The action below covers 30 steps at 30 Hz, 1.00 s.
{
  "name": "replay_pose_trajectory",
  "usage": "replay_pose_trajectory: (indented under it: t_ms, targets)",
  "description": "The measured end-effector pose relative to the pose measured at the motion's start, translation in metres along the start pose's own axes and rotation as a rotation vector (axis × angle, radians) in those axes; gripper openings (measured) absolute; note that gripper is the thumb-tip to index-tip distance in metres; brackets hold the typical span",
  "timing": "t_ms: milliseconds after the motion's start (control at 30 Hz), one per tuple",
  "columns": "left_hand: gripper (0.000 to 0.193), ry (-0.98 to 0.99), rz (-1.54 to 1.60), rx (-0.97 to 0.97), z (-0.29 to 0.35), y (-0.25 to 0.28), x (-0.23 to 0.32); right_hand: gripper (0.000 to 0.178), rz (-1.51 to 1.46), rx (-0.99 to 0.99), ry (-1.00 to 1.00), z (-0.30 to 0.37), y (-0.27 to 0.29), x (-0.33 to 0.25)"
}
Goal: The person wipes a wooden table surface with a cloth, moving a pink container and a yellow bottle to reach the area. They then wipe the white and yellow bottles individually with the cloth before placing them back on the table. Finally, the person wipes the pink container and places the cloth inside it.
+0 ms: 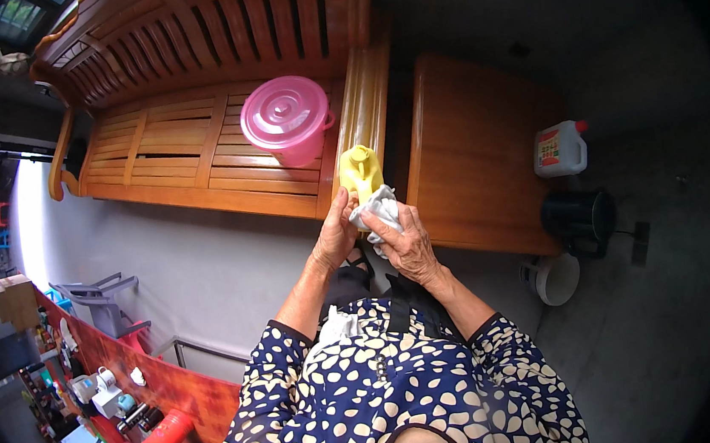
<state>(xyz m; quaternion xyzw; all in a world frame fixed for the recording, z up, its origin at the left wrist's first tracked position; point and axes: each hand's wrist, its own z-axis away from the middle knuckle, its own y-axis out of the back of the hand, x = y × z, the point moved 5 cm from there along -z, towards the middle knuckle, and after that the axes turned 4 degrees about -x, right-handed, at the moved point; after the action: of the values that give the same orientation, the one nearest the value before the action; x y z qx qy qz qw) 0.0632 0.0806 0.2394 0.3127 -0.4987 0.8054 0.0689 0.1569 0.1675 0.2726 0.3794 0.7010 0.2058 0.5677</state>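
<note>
A yellow plastic bottle with a moulded handle (358, 166) stands out in front of me by the bench's armrest; I cannot tell whether it rests there. My left hand (336, 233) is closed on the bottle's lower left side. In my right hand (409, 246) is a bunched white cloth (381, 208), pressed against the lower right of the bottle. The cloth and fingers hide the bottle's lower part. Just beyond, to the left, a pink lidded bucket (283, 117) sits on the bench seat.
The wooden bench (148, 113) fills the far left, with a wooden side table (472, 155) to its right. On the table are a white jug with a red cap (560, 149) and a dark kettle (577, 215). A white bucket (557, 279), grey chair (107, 307) and cluttered red table (210, 398) stand nearby.
</note>
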Motion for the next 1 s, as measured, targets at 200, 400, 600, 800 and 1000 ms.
replay_pose_trajectory:
  t_ms: [200, 400, 600, 800, 1000]
  targets:
    - [0.062, -0.004, -0.102, 0.161, -0.003, 0.013, -0.006, 0.049, -0.115, -0.163, -0.026, 0.023, 0.012, 0.014]
    - [0.032, -0.077, -0.460, 0.233, -0.006, 0.031, -0.011, 0.043, -0.072, 0.189, -0.304, -0.029, 0.020, 0.036]
    - [0.026, -0.173, -0.642, 0.398, -0.003, 0.021, 0.002, 0.044, 0.087, -0.004, -0.197, -0.027, -0.011, 0.028]
    - [0.025, -0.140, -0.637, 0.387, 0.002, 0.023, -0.002, 0.045, 0.137, -0.239, -0.056, -0.013, 0.005, 0.023]
    - [0.029, -0.134, -0.631, 0.479, 0.003, 0.022, -0.001, 0.041, -0.228, -0.150, -0.248, -0.026, 0.021, 0.045]
